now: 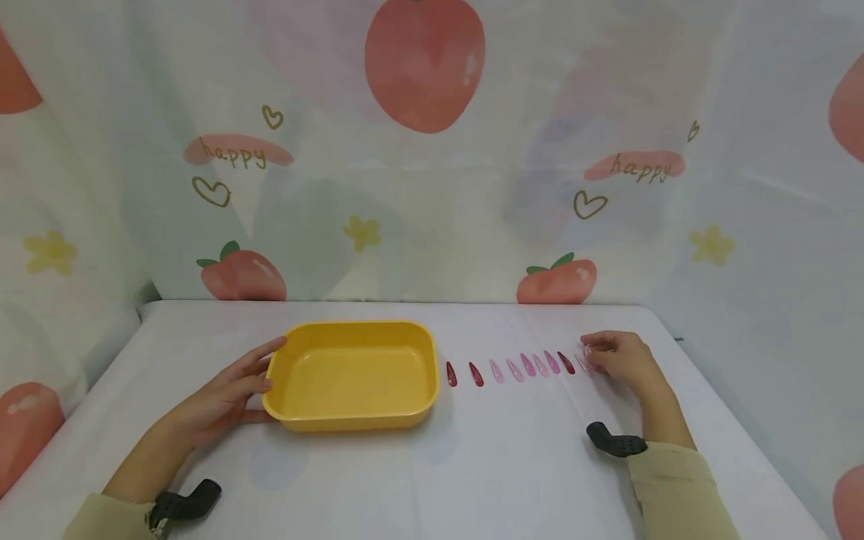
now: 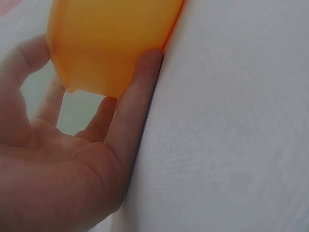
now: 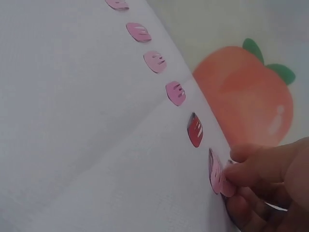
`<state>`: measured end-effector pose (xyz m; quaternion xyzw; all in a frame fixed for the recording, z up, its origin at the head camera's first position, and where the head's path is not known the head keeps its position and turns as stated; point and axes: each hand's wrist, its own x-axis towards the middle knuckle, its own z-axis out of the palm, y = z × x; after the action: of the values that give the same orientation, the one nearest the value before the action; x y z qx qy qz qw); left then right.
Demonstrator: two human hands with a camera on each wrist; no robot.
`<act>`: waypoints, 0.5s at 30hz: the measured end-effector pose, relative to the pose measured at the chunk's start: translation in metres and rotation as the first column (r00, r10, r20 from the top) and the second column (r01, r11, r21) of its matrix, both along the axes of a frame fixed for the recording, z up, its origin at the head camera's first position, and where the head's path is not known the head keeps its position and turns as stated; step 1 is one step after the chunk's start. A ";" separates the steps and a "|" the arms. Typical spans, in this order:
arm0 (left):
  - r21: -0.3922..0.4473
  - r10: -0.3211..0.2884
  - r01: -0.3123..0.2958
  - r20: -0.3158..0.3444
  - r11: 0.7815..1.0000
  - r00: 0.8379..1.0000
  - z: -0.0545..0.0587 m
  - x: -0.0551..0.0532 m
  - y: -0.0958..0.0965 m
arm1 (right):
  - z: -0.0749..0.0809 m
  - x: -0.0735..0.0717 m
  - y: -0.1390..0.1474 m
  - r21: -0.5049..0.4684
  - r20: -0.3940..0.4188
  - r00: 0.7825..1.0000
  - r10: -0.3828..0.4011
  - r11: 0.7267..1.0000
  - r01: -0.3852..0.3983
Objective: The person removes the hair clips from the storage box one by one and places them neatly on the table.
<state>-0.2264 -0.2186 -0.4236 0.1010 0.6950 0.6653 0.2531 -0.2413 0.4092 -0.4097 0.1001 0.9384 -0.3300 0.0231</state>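
A yellow plastic basin (image 1: 351, 419) sits on the white table. My left hand (image 1: 226, 394) rests at its left end, fingers spread and touching the wall; the left wrist view shows the fingers against the basin (image 2: 106, 43). To the right of the basin runs a row of snap hair clips, among them a red clip (image 1: 476, 374), a light pink clip (image 1: 496, 370) and a darker red clip (image 1: 565, 363). At the row's right end my right hand (image 1: 624, 361) pinches a pink hair clip (image 3: 228, 186), partly hidden by the fingers. Another pink clip (image 3: 215, 169) lies right beside it.
A white cloth (image 1: 432, 487) covers the table. Behind it hangs a curtain (image 1: 432, 202) printed with fruit and hearts, meeting the table's back edge. Black wrist devices (image 1: 185, 501) sit at both cuffs.
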 end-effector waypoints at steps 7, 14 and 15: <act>0.011 0.004 -0.004 -0.044 1.000 0.999 -0.003 -0.001 -0.007 | -0.004 -0.010 -0.004 0.061 -0.037 0.999 0.032 0.998 -0.030; -0.056 0.028 -0.035 -0.123 0.998 0.992 -0.005 -0.008 -0.005 | 0.011 -0.002 -0.007 0.064 -0.113 0.993 0.021 0.998 -0.014; -0.090 0.051 -0.065 -0.150 0.994 0.987 -0.002 -0.008 -0.004 | 0.014 0.000 -0.009 0.057 -0.138 0.990 0.020 0.998 -0.012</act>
<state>-0.2347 -0.2229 -0.4258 0.1176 0.7453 0.6294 0.1858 -0.2408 0.4004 -0.3954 0.0700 0.9474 -0.3095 -0.0425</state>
